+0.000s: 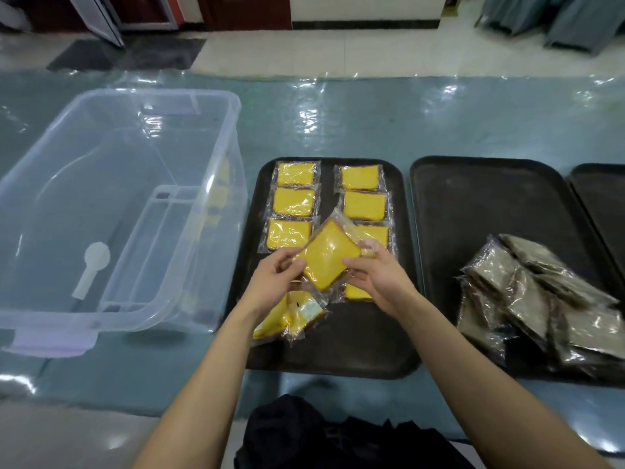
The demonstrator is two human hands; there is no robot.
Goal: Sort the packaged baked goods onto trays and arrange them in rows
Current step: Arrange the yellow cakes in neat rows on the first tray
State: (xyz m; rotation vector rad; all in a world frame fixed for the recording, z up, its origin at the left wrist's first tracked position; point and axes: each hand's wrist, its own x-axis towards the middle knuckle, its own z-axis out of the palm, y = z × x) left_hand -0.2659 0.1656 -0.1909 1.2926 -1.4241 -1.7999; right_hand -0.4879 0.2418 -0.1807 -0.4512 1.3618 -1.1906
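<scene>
Two hands are meeting over the near half of the first tray [331, 368] in the head view, the only view I am receiving at my remote station. The left hand [274, 282] and right hand [375, 282] are each pinching an opposite side of one yellow packet [326, 257], which is hanging turned cornerwise above the tray, clear of the rows. Behind it, yellow packets are lying flat in two columns: three are showing in the left column [293, 202] and three in the right column [364, 205], with a half-hidden packet [356, 292] peeking out under the right hand. At the tray's near left edge, loose yellow packets [291, 316] are lying askew, partly under the left wrist. I am judging the step in hand to be the squaring-up of this packet before set-down; the left column's next slot, directly under the hands, appears to be the open one. The next move is calling for a turn that brings the packet's edges parallel with its neighbours, then a flat lowering just beside the third packet without overlapping wrappers. To the right, a heap of dark packets [541, 292] is lying unsorted on the second tray [473, 198], so I am reckoning the task well short of done. At the left, a clear bin [118, 198] is standing beside the first tray.
</scene>
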